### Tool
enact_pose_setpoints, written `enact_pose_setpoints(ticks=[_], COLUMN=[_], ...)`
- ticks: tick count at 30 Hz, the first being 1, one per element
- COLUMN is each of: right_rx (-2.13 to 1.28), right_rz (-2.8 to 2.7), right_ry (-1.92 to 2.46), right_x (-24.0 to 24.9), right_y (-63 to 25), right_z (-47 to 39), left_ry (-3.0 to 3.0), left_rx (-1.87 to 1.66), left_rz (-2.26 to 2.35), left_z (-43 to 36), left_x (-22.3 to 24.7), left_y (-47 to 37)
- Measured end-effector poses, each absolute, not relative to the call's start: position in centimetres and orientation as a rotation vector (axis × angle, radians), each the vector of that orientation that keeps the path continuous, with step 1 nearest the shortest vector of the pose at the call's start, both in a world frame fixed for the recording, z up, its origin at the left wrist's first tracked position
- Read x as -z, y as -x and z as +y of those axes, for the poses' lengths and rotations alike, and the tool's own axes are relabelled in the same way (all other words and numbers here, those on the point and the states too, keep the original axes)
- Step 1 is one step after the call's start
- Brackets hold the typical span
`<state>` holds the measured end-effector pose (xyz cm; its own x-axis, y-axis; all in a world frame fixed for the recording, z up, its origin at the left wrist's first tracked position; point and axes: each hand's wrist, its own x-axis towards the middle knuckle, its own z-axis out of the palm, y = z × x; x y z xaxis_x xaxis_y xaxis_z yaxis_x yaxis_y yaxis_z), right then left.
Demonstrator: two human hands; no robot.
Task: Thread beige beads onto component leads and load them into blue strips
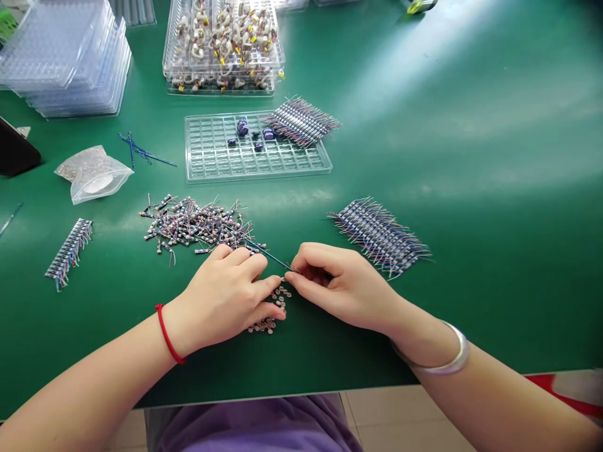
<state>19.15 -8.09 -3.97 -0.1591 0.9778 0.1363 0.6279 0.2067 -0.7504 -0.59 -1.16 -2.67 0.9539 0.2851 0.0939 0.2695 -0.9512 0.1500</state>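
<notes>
Blue stick (273, 256), just one, clamped by right hand (348, 287) fingers; left hand (223, 295) fingers apart near many discs (281, 302); three wired mats (381, 235).

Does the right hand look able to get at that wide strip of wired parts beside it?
Probably yes: the right hand is close to the wide strip of wired parts, with nothing standing between them. It seems to pinch a thin blue stick, though, so its fingers may need freeing first.
</notes>
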Motion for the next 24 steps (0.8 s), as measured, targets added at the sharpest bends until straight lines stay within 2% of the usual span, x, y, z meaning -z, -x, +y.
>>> enact_pose_setpoints(ticks=[24], right_rx=[-0.73], right_rz=[-1.837], right_ry=[1.535], right_x=[3.83], right_y=[-19.0], right_z=[-8.22], left_ry=[-2.976], left_rx=[-0.164], left_rz=[0.425], left_z=[-1.19], left_x=[2.61], left_y=[0.64])
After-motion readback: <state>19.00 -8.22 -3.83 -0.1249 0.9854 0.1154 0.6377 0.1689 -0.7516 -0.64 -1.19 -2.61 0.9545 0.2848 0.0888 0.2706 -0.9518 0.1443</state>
